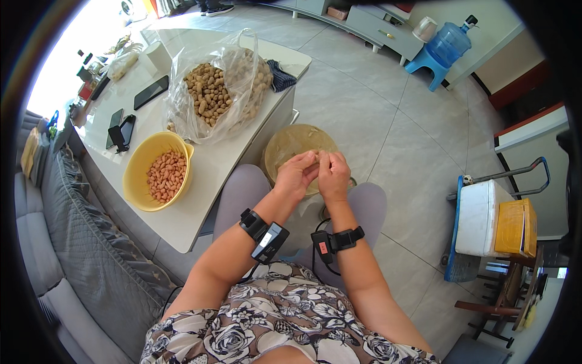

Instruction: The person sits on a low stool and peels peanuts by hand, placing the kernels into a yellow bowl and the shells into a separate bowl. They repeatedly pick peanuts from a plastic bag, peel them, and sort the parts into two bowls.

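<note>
My left hand point(296, 173) and my right hand point(333, 174) meet fingertip to fingertip, both closed in a pinch. Whatever sits between the fingers is too small and covered to make out. Below them, between my knees, stands a round tan bin point(280, 147) with pale bits inside. On the table to the left, a clear plastic bag point(177, 100) gapes around many unshelled peanuts point(207, 94). Nearer to me, a yellow bowl point(137, 171) holds shelled reddish peanuts point(167, 176).
The white table point(209, 179) also carries a dark phone point(151, 92), a small black stand point(123, 132) and a dark cloth point(280, 76). A grey sofa point(91, 242) lines the left. At right are a cart with a white box point(482, 217) and a water jug point(448, 44) on a blue stool.
</note>
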The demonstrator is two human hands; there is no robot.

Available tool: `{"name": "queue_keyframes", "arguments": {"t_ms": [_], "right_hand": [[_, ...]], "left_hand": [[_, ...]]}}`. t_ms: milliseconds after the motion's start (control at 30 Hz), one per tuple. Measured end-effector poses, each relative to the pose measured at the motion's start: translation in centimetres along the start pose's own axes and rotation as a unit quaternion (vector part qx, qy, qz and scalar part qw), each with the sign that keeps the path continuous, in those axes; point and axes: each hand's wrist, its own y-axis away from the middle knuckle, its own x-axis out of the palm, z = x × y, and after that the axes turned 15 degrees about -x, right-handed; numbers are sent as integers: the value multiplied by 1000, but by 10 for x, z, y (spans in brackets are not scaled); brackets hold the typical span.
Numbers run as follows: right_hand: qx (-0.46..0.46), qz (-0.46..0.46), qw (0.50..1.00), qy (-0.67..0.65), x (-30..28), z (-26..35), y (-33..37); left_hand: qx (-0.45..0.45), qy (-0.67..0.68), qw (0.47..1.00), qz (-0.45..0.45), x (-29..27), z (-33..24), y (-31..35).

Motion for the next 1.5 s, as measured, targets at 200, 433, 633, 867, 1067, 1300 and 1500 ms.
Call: {"name": "queue_keyframes", "arguments": {"t_ms": [200,433,633,867,1067,1300,1500], "right_hand": [[88,-64,989,-101,8,0,0],[-55,-27,998,-26,2,9,1],[-265,63,954,124,-12,19,-12],[-310,123,932,138,-13,22,-24],[-304,173,933,85,-10,19,-28],[-128,169,976,-51,-4,16,-23],[-114,104,988,1,-1,4,-33]], "left_hand": [[14,28,999,18,3,1,-4],[18,57,998,30,0,-11,3],[-37,113,993,19,-6,-21,5],[-76,138,987,43,-17,-25,-1],[-87,125,987,49,-24,-28,-3],[-68,118,991,21,-19,-28,3],[-81,133,988,-22,-23,-30,10]]}}
